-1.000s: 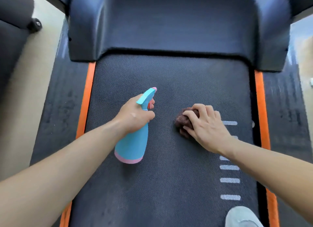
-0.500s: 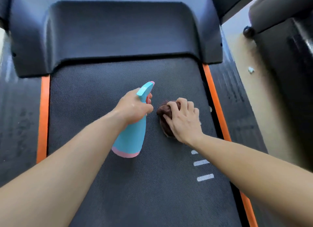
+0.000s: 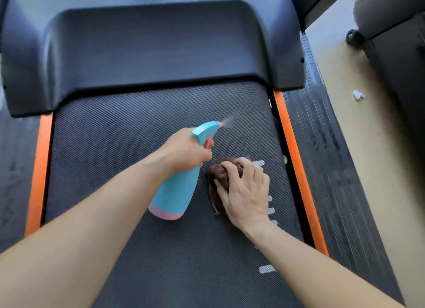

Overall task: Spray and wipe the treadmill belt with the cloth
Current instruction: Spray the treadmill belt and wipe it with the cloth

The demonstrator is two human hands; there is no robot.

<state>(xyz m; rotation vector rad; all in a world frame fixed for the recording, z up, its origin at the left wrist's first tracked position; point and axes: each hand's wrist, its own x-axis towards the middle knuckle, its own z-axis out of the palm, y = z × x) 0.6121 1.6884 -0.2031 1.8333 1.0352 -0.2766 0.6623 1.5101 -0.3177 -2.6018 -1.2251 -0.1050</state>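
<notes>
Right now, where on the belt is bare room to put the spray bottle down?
The belt is bare between the left orange strip and the left hand, and ahead up to the motor cover. It is crowded at centre-right: the spray bottle, the cloth under the right hand.

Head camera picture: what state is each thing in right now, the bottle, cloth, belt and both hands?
Treadmill belt: wetness cannot be told.
Spray bottle: tilted above the belt, mist leaving its nozzle.
Cloth: bunched up, pressed onto the belt.
Left hand: grips the spray bottle's neck.
Right hand: fingers curled over the cloth.
</notes>
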